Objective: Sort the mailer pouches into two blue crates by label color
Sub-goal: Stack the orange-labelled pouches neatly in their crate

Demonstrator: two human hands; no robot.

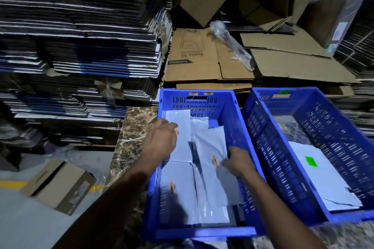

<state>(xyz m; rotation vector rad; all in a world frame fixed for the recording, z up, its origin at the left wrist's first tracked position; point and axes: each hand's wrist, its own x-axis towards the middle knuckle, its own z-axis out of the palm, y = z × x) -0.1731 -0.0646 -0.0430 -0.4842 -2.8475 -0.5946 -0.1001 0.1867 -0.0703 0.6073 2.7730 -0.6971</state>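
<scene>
Two blue crates stand side by side on a marble slab. The left crate (pixel 228 111), tagged orange at its far rim, holds several white mailer pouches with orange labels. My left hand (pixel 162 139) reaches in over the crate's left wall and touches the far-left pouch (pixel 181 125) beside its orange label. My right hand (pixel 238 160) grips the near edge of a tilted pouch (pixel 211 143) next to its orange label (pixel 215 160). The right crate (pixel 269 153), tagged green, holds white pouches, the top one (pixel 315 174) with a green label (pixel 311 161).
Tall stacks of flattened cartons (pixel 81 36) rise at the left and behind. Flattened brown boxes (pixel 202 56) and a plastic wrap bundle (pixel 232 44) lie beyond the crates. A small cardboard box (pixel 58 186) sits on the floor at left, near a yellow line. The marble slab (pixel 131 137) shows left of the crates.
</scene>
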